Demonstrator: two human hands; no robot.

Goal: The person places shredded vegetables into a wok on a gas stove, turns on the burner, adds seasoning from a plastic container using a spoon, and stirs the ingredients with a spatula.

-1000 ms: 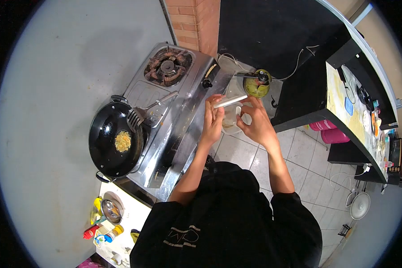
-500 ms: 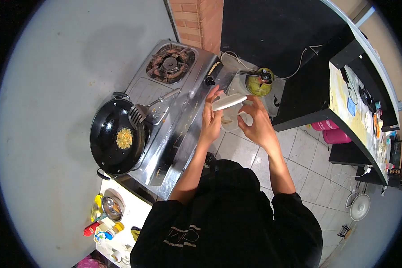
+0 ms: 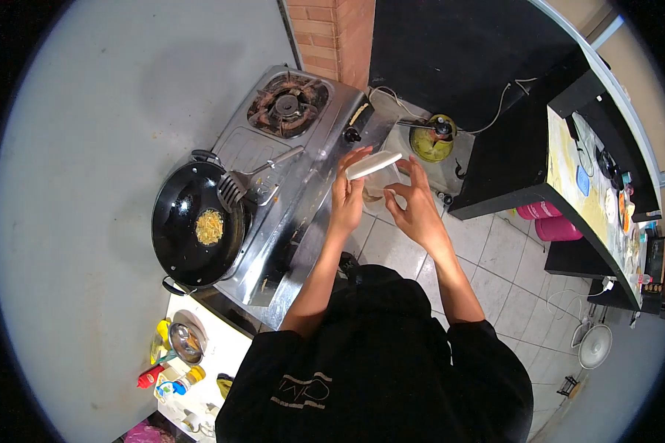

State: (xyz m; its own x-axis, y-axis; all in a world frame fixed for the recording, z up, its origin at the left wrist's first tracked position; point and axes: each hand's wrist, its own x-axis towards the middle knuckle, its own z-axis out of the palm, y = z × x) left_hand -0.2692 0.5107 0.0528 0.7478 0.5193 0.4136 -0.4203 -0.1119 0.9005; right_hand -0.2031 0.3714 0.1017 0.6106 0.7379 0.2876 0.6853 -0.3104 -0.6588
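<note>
My left hand [image 3: 347, 196] is closed around a translucent plastic container [image 3: 380, 179], held in the air just off the stove's front edge. Its white lid [image 3: 374, 165] stands tilted up on the far side, beside my left fingertips. At the container's right side, my right hand [image 3: 417, 210] has its thumb and index finger drawn together in a pinch. Anything between those fingertips is too small to make out. The container's contents are mostly hidden.
On the stove's left burner sits a black wok [image 3: 188, 251] with chopped pale food [image 3: 209, 227] in it. A slotted spatula [image 3: 233, 190] rests across its rim. The bare burner [image 3: 288, 107] is farther back. Behind my hands stands a pot of green stuff [image 3: 431, 146].
The lid and container have shifted slightly left. My right hand has moved a little left and down, its thumb and index finger closer together at the container.
</note>
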